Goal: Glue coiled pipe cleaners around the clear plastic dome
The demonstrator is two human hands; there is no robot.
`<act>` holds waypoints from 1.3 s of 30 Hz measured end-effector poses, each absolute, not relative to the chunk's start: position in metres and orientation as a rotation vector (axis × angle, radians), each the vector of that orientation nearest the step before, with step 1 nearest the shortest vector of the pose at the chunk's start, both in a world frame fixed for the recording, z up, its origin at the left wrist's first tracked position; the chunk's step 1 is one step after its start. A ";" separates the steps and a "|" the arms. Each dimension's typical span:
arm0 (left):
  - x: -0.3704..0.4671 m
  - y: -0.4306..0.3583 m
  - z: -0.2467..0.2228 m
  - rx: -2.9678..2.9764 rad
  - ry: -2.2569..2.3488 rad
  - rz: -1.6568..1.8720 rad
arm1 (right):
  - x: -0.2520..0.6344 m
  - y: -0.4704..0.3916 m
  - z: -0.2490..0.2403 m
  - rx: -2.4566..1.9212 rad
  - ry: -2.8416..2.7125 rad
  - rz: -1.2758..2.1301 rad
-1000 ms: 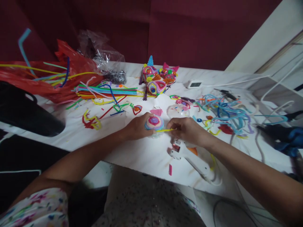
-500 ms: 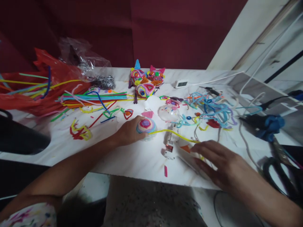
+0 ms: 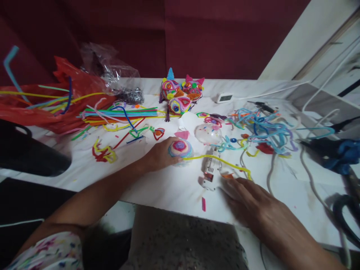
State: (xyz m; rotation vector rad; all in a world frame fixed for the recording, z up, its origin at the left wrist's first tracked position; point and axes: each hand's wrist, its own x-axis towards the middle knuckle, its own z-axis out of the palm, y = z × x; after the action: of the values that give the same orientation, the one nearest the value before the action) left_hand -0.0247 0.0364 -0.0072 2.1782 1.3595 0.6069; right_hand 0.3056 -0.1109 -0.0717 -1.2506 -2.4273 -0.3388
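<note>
My left hand [image 3: 163, 154] is closed on a clear dome whose top is wound with pipe cleaner in coloured rings [image 3: 180, 148], holding it against the table. A yellow pipe cleaner [image 3: 216, 157] runs from the dome's edge to the right, its bent end lying loose. My right hand [image 3: 247, 193] reaches over the handle of a white glue gun [image 3: 210, 176], which lies on its side. Its fingers curl around the handle near the orange trigger, and the palm hides most of the grip. Just beyond the wound dome lies a pink felt piece [image 3: 182, 134].
Behind stand several decorated pipe-cleaner heads [image 3: 180, 105]. A clear dome with coloured specks [image 3: 208, 134] and tangled blue pipe cleaners [image 3: 258, 123] lie to the right, scissors [image 3: 347, 215] at far right. Bundled pipe cleaners [image 3: 120, 114], a red bag [image 3: 84, 90] and a black container [image 3: 30, 150] are left.
My right hand has let go of the yellow pipe cleaner and come down onto the glue gun's handle. My left hand still holds the wound dome. The whole view has shifted slightly.
</note>
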 end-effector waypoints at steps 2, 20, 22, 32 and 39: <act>-0.024 0.036 -0.007 2.181 1.370 0.599 | 0.300 -0.110 -0.079 -1.277 -2.370 -0.370; -0.023 0.035 -0.005 2.245 1.373 0.572 | 0.328 -0.168 -0.064 -1.372 -2.355 0.124; -0.023 0.034 -0.005 2.252 1.371 0.564 | 0.331 -0.175 -0.066 -1.384 -2.293 0.130; -0.024 0.035 -0.008 2.238 1.370 0.580 | 0.282 -0.140 -0.060 -1.419 -2.102 0.465; -0.023 0.035 -0.006 2.226 1.362 0.564 | 0.288 -0.141 -0.085 -1.519 -1.956 0.651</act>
State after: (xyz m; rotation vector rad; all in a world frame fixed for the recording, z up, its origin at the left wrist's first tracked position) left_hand -0.0228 0.0348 -0.0061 2.2257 1.3624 0.5640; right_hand 0.2877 -0.1413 -0.0848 -1.5191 -1.9558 0.6510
